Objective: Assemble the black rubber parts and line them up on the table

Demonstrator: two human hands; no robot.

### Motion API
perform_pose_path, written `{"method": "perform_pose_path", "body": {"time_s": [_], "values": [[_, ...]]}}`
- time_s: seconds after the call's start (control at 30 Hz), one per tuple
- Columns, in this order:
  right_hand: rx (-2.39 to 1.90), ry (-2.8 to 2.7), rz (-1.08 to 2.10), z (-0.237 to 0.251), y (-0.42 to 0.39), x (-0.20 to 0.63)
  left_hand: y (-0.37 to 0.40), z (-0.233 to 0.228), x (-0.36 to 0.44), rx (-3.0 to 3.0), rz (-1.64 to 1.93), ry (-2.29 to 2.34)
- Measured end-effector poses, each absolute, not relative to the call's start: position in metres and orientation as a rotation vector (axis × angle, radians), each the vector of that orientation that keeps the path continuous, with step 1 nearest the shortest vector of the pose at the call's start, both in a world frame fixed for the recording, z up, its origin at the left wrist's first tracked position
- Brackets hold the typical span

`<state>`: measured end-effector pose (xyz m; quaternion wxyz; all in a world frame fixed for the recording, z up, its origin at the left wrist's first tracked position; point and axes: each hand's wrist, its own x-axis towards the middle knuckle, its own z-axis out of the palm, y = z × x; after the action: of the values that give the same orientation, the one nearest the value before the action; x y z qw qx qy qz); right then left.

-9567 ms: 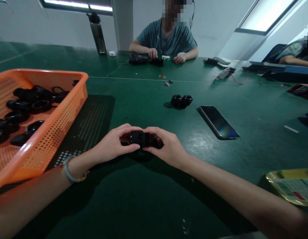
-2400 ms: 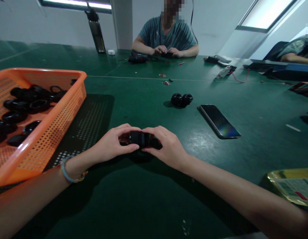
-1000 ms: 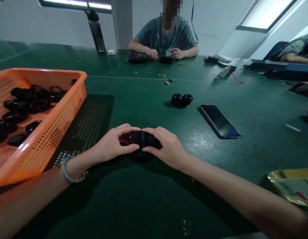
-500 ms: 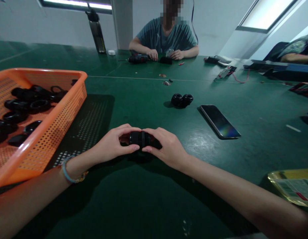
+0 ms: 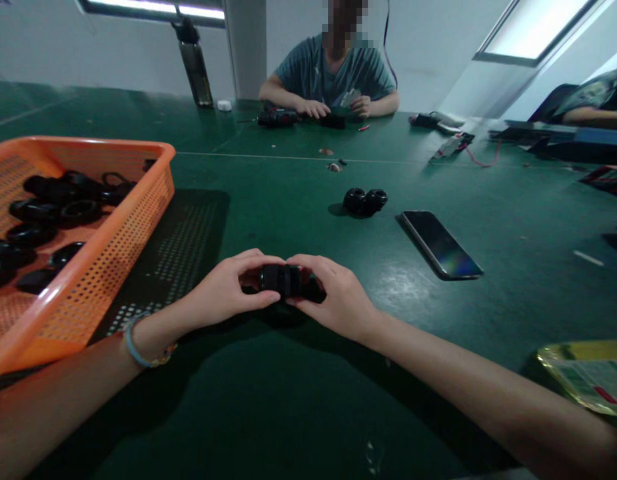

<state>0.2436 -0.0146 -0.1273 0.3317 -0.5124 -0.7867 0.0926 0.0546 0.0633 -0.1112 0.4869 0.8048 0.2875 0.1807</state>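
Observation:
Both my hands meet over the green table [image 5: 288,413] on one black ribbed cylindrical part [image 5: 280,279]. My left hand [image 5: 223,290] pinches its left end between thumb and fingers. My right hand [image 5: 333,293] grips its right end, which the fingers partly hide. An orange perforated basket [image 5: 113,250] at my left holds several black ring-shaped parts [image 5: 43,213]. Two more black round parts [image 5: 364,201] lie together farther out on the table.
A dark smartphone [image 5: 441,244] lies face up to the right of my hands. A yellow-rimmed tray [image 5: 583,373] sits at the right edge. Across the table a person in a teal shirt [image 5: 333,77] handles small items beside a dark bottle [image 5: 194,60]. Another person's arm [image 5: 588,117] rests at the far right.
My hands stay in the same place on the black part, with only small finger shifts. The person opposite has moved their hands about.

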Motion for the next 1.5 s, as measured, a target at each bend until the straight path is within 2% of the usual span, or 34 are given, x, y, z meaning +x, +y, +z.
{"method": "perform_pose_path", "body": {"time_s": [1.5], "values": [[-1.398, -2.104, 0.288, -0.1259, -0.0155, 0.2439, 0.0638, -0.1117, 0.0548, 1.943, 0.446, 0.696]]}}
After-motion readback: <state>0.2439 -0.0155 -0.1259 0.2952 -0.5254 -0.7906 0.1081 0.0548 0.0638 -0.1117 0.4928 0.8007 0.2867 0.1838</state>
